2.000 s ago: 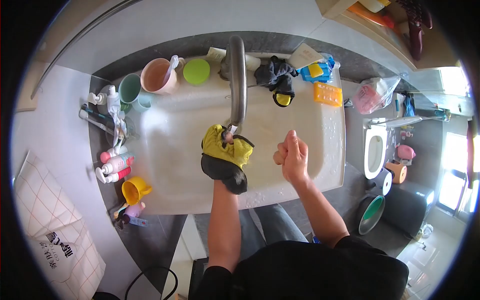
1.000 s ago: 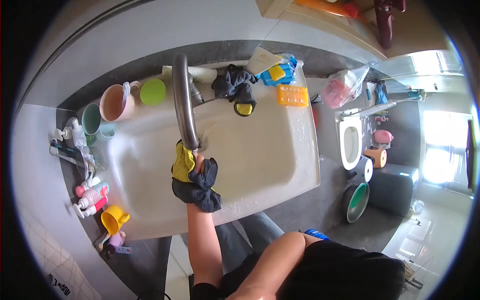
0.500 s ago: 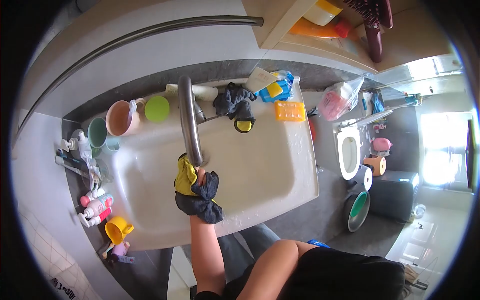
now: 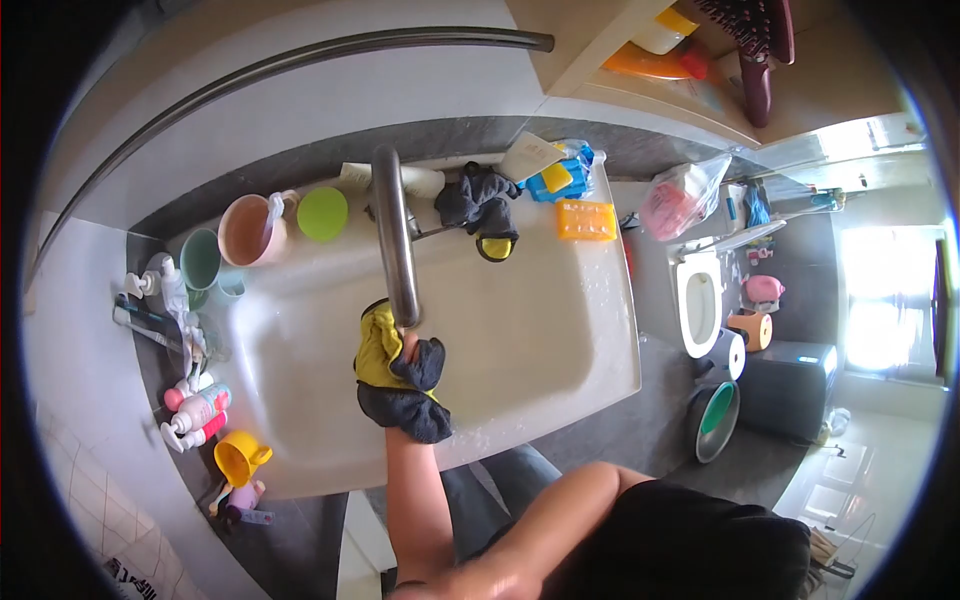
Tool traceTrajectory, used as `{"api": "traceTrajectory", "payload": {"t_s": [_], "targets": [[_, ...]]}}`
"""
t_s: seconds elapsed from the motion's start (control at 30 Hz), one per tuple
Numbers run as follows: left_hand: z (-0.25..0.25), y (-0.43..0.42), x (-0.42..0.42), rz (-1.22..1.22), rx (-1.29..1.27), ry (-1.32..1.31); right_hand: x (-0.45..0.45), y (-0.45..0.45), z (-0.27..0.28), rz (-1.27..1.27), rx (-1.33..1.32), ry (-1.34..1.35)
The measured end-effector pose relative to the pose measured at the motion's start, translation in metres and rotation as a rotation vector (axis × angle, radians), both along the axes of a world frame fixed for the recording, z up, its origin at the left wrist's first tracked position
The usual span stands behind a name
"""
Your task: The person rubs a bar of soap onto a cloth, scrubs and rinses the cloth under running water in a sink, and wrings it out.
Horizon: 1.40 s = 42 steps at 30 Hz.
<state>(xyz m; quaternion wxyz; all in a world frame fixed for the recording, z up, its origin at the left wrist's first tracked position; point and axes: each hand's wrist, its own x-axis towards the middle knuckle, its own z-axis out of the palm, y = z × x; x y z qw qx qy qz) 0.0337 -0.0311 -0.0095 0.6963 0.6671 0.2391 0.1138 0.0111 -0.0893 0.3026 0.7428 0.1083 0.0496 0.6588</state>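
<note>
In the head view, a yellow and dark grey cloth (image 4: 382,352) is draped over and around my left hand (image 4: 409,346) beneath the metal faucet (image 4: 396,240). A bit of skin shows between its folds, and my left fingers are mostly hidden. My right forearm crosses toward my left arm at the bottom edge. My right hand (image 4: 470,580) is only partly in the picture there, its fingers out of sight. A second dark cloth with a yellow patch (image 4: 478,203) lies on the back rim of the white sink (image 4: 510,320).
Cups (image 4: 252,230), a green lid (image 4: 322,213), pump bottles (image 4: 203,406) and a yellow cup (image 4: 238,457) line the left and back. An orange soap box (image 4: 586,220) and a blue packet (image 4: 563,178) sit at the back right. A toilet (image 4: 698,305) stands beyond.
My right hand has moved from over the sink down to the bottom edge, its forearm bent toward my left arm. The view has shifted. My left hand stays in the cloth beneath the faucet.
</note>
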Motion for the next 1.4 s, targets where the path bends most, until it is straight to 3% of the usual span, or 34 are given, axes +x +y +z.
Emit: {"api": "traceTrajectory", "payload": {"t_s": [0.03, 0.07, 0.1, 0.17, 0.23, 0.3, 0.33, 0.37, 0.43, 0.47, 0.5, 0.57, 0.6, 0.73, 0.8, 0.83, 0.87, 0.9, 0.93, 1.0, 1.03, 1.1, 1.13, 1.27, 1.33, 1.4], "targets": [[0.029, 0.000, 0.006, 0.168, -0.682, -0.061, 0.002, -0.002, -0.013, 0.131, 0.025, 0.027], [0.053, -0.002, 0.012, 0.342, -1.361, -0.128, 0.002, -0.014, -0.047, 0.029, 0.050, -0.077], [0.067, -0.006, 0.018, 0.389, -1.218, -0.169, 0.001, -0.027, -0.078, -0.074, 0.075, -0.177], [0.076, -0.010, 0.024, 0.375, -1.232, -0.172, 0.017, -0.046, -0.108, -0.154, -0.271, -0.324], [0.081, -0.011, 0.027, 0.333, -1.269, -0.177, 0.015, -0.066, -0.155, -0.364, -0.819, -0.469], [0.081, -0.006, 0.029, 0.293, -1.303, -0.181, 0.025, -0.083, -0.201, -0.522, -1.161, -0.367], [0.061, -0.004, 0.030, 0.357, -1.490, -0.188, 0.033, -0.092, -0.215, -0.544, -1.228, -0.325], [0.051, -0.005, 0.033, 0.358, -1.450, -0.197, 0.040, -0.100, -0.225, -0.567, -1.296, -0.281], [0.034, 0.003, 0.033, 0.167, -1.475, -0.256, 0.047, -0.110, -0.244, -0.576, -1.293, -0.307], [0.003, 0.009, 0.031, 0.004, -1.693, -0.339, 0.047, -0.112, -0.250, -0.591, -1.296, -0.338], [0.006, 0.004, 0.032, 0.010, -1.689, -0.334, 0.047, -0.110, -0.252, -0.587, -1.294, -0.331], [0.017, -0.012, 0.037, 0.379, -0.937, -0.084, 0.048, -0.102, -0.255, -0.553, -1.328, -0.305], [0.016, -0.004, 0.040, 0.233, -0.723, -0.094, 0.050, -0.096, -0.253, -0.553, -1.326, -0.304], [0.022, -0.007, 0.039, 0.197, -0.639, 0.026, 0.061, -0.082, -0.251, -0.563, -1.385, -0.441], [0.016, -0.005, 0.039, 0.064, 0.547, 0.051, 0.081, -0.078, -0.254, -0.628, -1.407, -0.495], [0.015, -0.004, 0.036, 0.065, 0.548, 0.054, 0.098, -0.075, -0.256, -0.750, -1.425, -0.721], [0.023, -0.002, 0.035, 0.092, 0.053, 0.133, 0.115, -0.072, -0.257, -0.870, -1.429, -0.950], [0.028, -0.002, 0.034, 0.114, -0.443, 0.206, 0.130, -0.067, -0.257, -0.863, -1.442, -1.010], [0.024, -0.002, 0.034, 0.114, -0.441, 0.205, 0.146, -0.060, -0.258, -0.857, -1.453, -1.072], [0.010, -0.005, 0.037, 0.245, -1.505, -0.213, 0.177, -0.048, -0.261, -0.840, -1.357, -1.135], [0.020, -0.004, 0.040, 0.248, -1.503, -0.211, 0.191, -0.045, -0.262, -0.838, -1.356, -1.133], [0.039, -0.003, 0.042, -0.017, -0.196, -0.084, 0.210, -0.042, -0.260, -0.811, -1.343, -1.165], [0.039, -0.004, 0.041, -0.016, -0.195, -0.083, 0.212, -0.043, -0.258, -0.810, -1.343, -1.165], [0.039, -0.008, 0.039, 0.015, -0.272, -0.141, 0.201, -0.044, -0.238, -0.806, -1.237, -1.086], [0.036, -0.007, 0.040, 0.251, -1.530, -0.418, 0.170, -0.054, -0.228, -0.850, -1.266, -1.223], [0.025, -0.005, 0.036, 0.321, -1.513, -0.322, 0.127, -0.076, -0.244, -0.790, -1.360, -1.219]]}}
